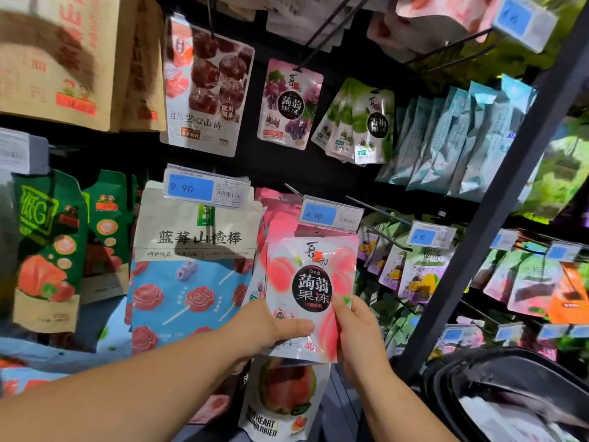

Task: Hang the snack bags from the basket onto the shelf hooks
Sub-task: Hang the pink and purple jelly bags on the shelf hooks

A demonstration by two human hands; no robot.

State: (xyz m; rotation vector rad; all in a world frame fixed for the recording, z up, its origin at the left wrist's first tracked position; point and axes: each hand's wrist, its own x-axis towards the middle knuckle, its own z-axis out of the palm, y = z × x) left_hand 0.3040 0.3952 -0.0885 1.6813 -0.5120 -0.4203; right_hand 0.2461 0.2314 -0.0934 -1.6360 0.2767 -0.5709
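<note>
Across most of the frame, shelf [490, 218] packed with hanging snacks. Lower right corner, dark basket [510, 368]. Dead center, pink peach bag [314, 282], top tucked just under the 4.90 tag [330, 215], bottom gripped by both: left hand [271, 330] on its left edge, right hand [360, 333] on its right, thumbs on front.

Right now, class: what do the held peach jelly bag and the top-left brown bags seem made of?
Peach jelly bag: glossy plastic film, probably; light sheen on it. Brown bags: matte kraft paper, apparently; dull tan, no shine, though blurred.
</note>
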